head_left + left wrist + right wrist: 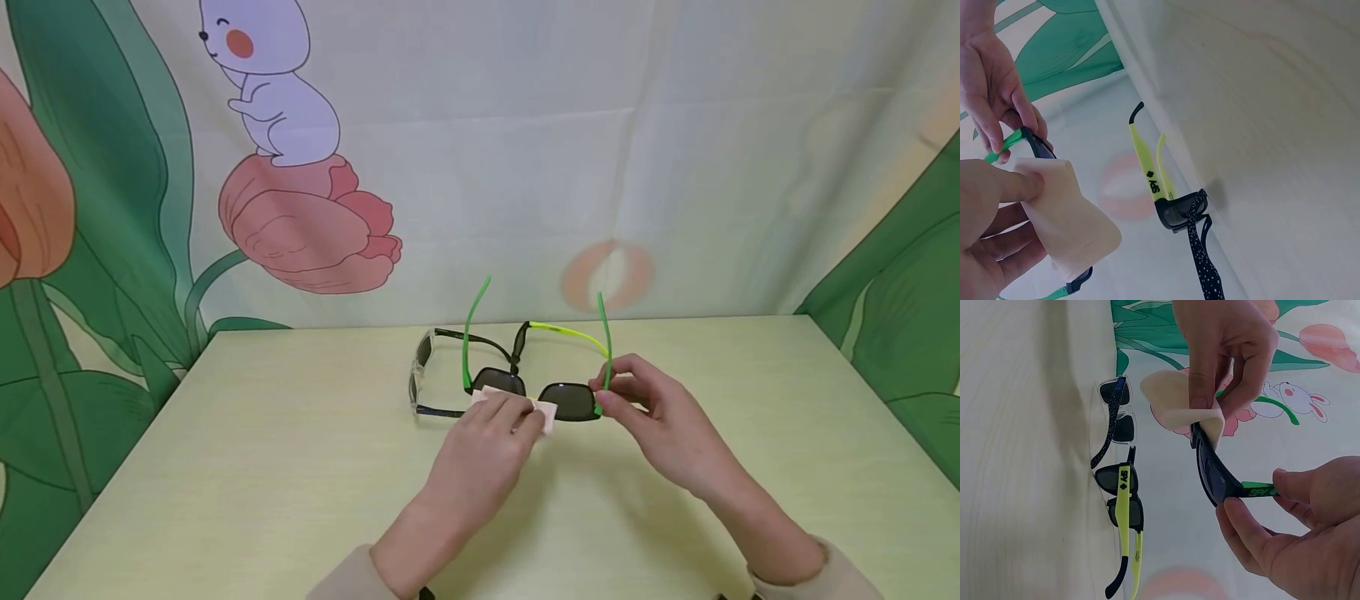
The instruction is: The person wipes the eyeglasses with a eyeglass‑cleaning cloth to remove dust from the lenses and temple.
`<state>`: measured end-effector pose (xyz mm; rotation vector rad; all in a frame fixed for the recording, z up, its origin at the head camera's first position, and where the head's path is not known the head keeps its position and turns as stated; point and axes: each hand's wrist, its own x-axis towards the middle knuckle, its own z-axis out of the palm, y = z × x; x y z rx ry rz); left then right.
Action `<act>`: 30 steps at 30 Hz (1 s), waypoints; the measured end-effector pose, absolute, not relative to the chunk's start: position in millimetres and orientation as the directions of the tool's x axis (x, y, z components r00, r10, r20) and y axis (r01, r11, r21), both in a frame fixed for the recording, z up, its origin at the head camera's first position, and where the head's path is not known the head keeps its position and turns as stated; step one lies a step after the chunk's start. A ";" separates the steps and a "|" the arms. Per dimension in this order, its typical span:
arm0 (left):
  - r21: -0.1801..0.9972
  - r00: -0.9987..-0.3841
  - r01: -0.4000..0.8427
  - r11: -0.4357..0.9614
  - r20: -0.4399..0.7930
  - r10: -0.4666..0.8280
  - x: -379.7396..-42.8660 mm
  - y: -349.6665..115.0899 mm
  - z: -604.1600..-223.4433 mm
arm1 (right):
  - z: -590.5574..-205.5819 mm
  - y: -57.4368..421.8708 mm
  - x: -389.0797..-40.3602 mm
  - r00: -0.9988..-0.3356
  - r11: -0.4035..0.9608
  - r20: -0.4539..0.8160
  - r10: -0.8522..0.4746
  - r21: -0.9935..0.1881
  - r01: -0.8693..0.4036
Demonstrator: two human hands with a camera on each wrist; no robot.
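Note:
A pair of black sunglasses with green temples (pixel 569 402) is held up over the table, its temples pointing up and away in the head view. My right hand (pixel 660 421) pinches it at the right hinge, thumb and fingers around the frame corner and green temple. My left hand (pixel 487 450) pinches a pale pink cloth (pixel 1072 219) folded over the lens by the bridge. In the right wrist view the cloth (pixel 1175 403) wraps the far end of the sunglasses (pixel 1213 472), and my left thumb presses on it.
Behind the held pair, sunglasses with yellow temples (pixel 1124 500) rest on the table (pixel 262 467). Beside them lie clear-framed sunglasses with dark speckled temples (pixel 1113 415). A printed curtain (pixel 487 167) with flowers and a white animal hangs along the table's back edge.

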<state>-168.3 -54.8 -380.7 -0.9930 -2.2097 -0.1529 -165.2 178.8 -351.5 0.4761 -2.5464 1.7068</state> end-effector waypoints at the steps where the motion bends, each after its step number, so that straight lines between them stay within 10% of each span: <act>1: -0.161 -0.472 0.689 0.707 0.640 0.606 -168.5 -55.7 -380.8 | -351.5 178.9 -165.1 -0.952 0.350 0.203 -0.229 -0.895 -0.275; 30: -0.414 -0.679 0.424 0.806 0.444 0.585 -166.2 -51.0 -382.4 | -353.4 174.9 -159.6 -0.927 0.439 0.271 -0.259 -0.822 -0.363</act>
